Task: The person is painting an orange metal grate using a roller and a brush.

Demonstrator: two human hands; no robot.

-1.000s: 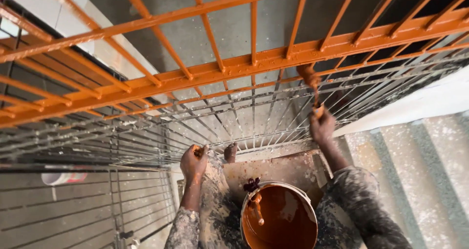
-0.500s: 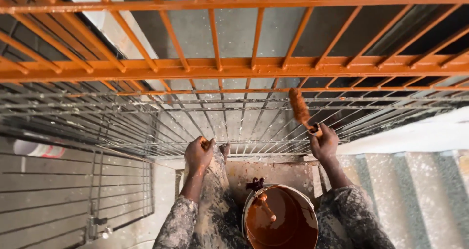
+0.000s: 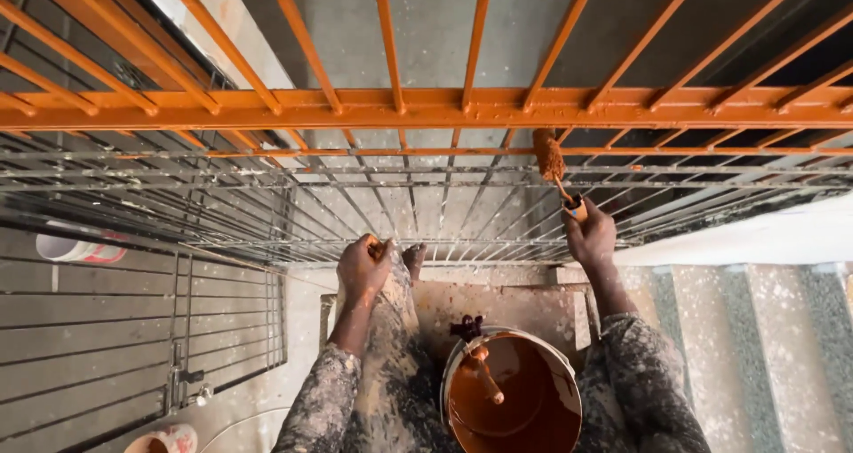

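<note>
My right hand (image 3: 590, 236) grips the handle of a small paint roller (image 3: 549, 156) coated in orange paint, its head held against the metal railing (image 3: 426, 114). The railing's upper bars are orange; the lower bars (image 3: 355, 213) are bare grey metal. My left hand (image 3: 362, 266) is closed around one grey bar just above my paint-spattered knee. Between my legs stands a bucket of orange paint (image 3: 513, 393) with a stick or brush handle (image 3: 484, 377) resting in it.
Speckled stone steps (image 3: 764, 346) descend on the right. Far below on the left lie a grey floor, a white bucket (image 3: 75, 248) and a small pot (image 3: 164, 439). A paint-stained board (image 3: 506, 302) sits under the bucket.
My view has tilted so the orange rail sits level. My right hand has lowered the roller slightly and shifted it leftwards along the bars. The left hand keeps its grip.
</note>
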